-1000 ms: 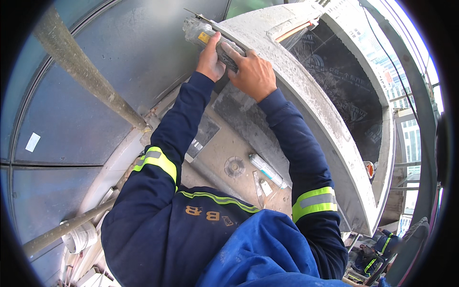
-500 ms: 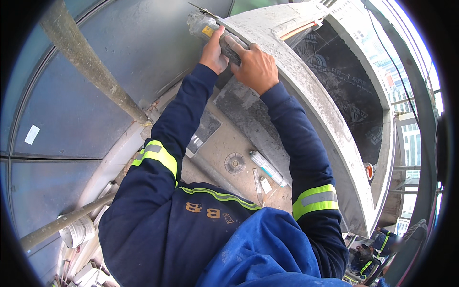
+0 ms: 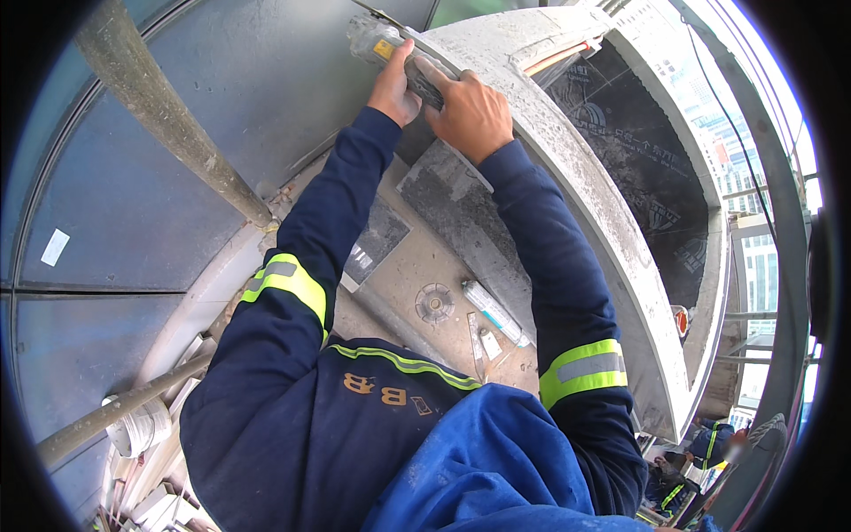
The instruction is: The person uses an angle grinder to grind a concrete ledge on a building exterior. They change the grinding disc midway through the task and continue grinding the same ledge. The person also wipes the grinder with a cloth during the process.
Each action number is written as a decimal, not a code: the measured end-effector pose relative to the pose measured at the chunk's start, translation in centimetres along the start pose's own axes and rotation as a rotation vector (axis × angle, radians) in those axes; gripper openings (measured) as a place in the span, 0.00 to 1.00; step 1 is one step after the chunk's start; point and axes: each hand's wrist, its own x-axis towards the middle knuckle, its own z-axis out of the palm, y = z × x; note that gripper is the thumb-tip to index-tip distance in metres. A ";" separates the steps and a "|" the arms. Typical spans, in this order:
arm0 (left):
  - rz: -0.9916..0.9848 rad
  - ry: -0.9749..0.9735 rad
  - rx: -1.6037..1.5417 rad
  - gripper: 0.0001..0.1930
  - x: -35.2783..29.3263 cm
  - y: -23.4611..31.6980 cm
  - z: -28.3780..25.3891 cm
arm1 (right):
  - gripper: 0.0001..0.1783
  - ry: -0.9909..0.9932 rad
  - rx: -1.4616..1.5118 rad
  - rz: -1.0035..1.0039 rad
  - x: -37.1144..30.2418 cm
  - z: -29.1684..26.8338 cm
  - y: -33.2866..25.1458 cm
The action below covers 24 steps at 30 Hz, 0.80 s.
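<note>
Both of my hands are wrapped round a dusty grey angle grinder [image 3: 425, 86] at the top of the view. My left hand [image 3: 395, 89] is closed on its side near a yellow label, and my right hand [image 3: 470, 111] is closed on the body from the right. Clear plastic-like wrapping covers the tool's far end. A thin dark disc [image 3: 379, 16] shows edge-on beyond it, close to the rim of a curved pale stone slab [image 3: 576, 164]. Whether the disc touches the slab, I cannot tell. My palms hide much of the grinder.
Below my arms lie a sealant tube [image 3: 495, 312], a round drain cover [image 3: 435, 303] and dark stone slabs [image 3: 465, 208]. Diagonal poles [image 3: 164, 111] and glass panels [image 3: 115, 222] stand left, above a white bucket [image 3: 142, 427]. A person [image 3: 709, 443] is at lower right.
My hands and the grinder have shifted slightly up and to the left, with the grip unchanged. The person at lower right has moved a little.
</note>
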 end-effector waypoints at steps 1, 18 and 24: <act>0.002 0.002 -0.007 0.23 0.2 0.1 -0.2 | 0.33 0.004 -0.001 -0.005 0.1 -0.1 -0.1; 0.020 -0.071 0.002 0.25 -1.9 -0.7 0.6 | 0.36 -0.039 -0.004 0.014 -1.8 -1.6 0.0; 0.008 -0.188 -0.072 0.28 -4.5 -0.8 0.2 | 0.40 -0.042 -0.002 0.011 -2.3 -2.0 0.2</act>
